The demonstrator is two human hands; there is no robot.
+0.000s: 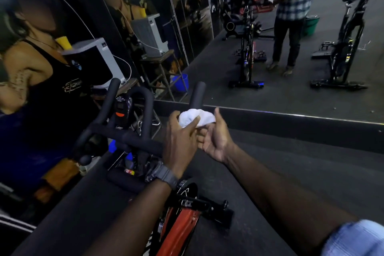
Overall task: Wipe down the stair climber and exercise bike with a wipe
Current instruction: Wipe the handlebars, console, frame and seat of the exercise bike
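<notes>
A black and red exercise bike (128, 137) stands right below me, its black handlebars reaching up toward a wall mirror. A crumpled white wipe (198, 117) sits at the base of the right handlebar grip (197, 94). My left hand (180, 137), with a black watch on the wrist, grips the wipe from the left with thumb and fingers. My right hand (216, 135) holds the wipe's right side from below, palm turned up. The bike's small console (121, 108) sits between the bars. The stair climber appears only as a reflection (342, 48) in the mirror.
The mirror (270, 48) ahead reflects me, the bike and a green bucket (310, 25). Its black base ledge (291, 122) runs across just past the handlebars. On the left are a wall poster, a white machine on a wooden table (97, 62) and a blue bucket (180, 82). Dark rubber floor lies to the right.
</notes>
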